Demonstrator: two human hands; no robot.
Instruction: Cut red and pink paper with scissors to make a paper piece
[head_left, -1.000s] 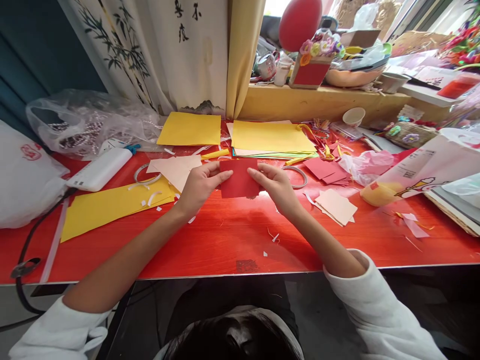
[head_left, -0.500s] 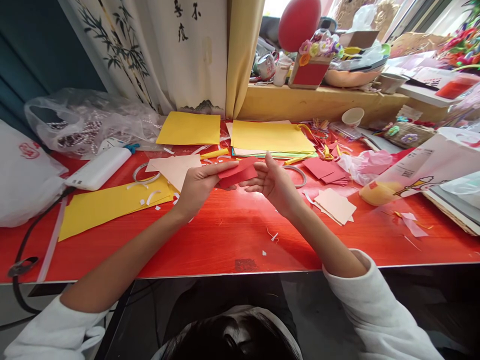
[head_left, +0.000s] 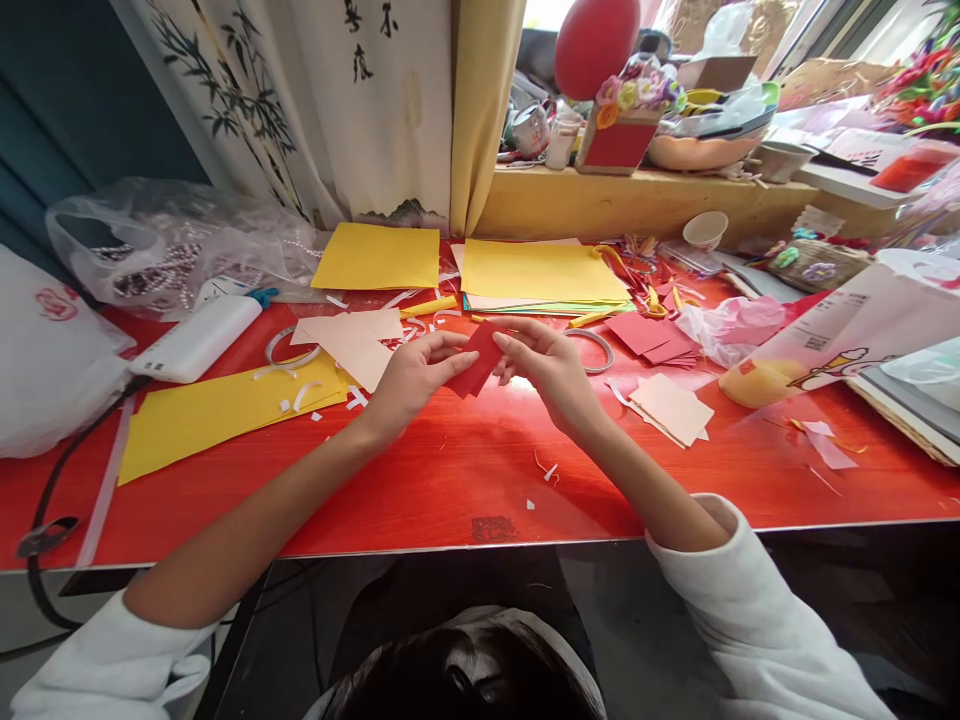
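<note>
A small folded piece of red paper [head_left: 475, 366] is held just above the red table [head_left: 450, 480] between both hands. My left hand [head_left: 409, 378] pinches its left edge with thumb and forefinger. My right hand [head_left: 546, 368] pinches its right edge, fingers curled toward the fold. Pale peach paper pieces [head_left: 352, 340] lie just left of my left hand. A tape ring [head_left: 596, 345] sits right behind my right hand.
Yellow sheets [head_left: 217, 405] lie at the left, more yellow sheets [head_left: 379, 256] and a paper stack [head_left: 540, 275] at the back. Red and peach offcuts [head_left: 660, 375], a white box [head_left: 196, 338], plastic bags [head_left: 165, 240] and a cluttered wooden sill [head_left: 637, 195] surround them.
The red paper was a wide flat piece a second ago. It has been folded narrower, and both hands have come closer together around it.
</note>
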